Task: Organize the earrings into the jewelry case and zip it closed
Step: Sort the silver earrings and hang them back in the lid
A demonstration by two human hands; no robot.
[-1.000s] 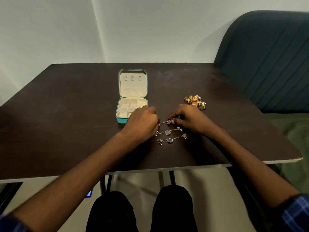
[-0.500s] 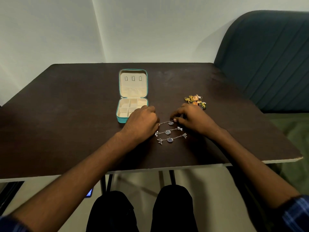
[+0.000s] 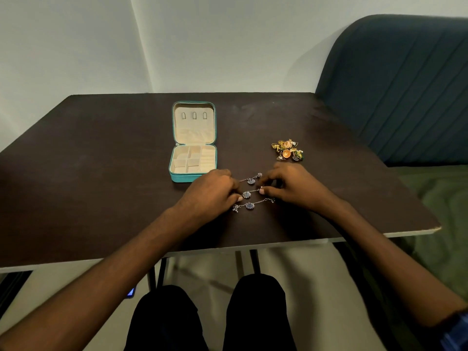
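Case (image 3: 193, 158): open on the table, compartments bare, ready for filling.
Chains (image 3: 249, 192): three silver strands beside the case.
Left hand (image 3: 211, 192): pinching the middle strand's end.
Right hand (image 3: 291, 184): pinching its other end (probably straightening it).
Gold earrings (image 3: 287, 150): heaped farther right, waiting.

I see the open jewelry case (image 3: 193, 158) on the bench (image 3: 101, 178). Three chain earrings (image 3: 249, 193) lie right of it. An earring pile (image 3: 287, 150) sits farther right.
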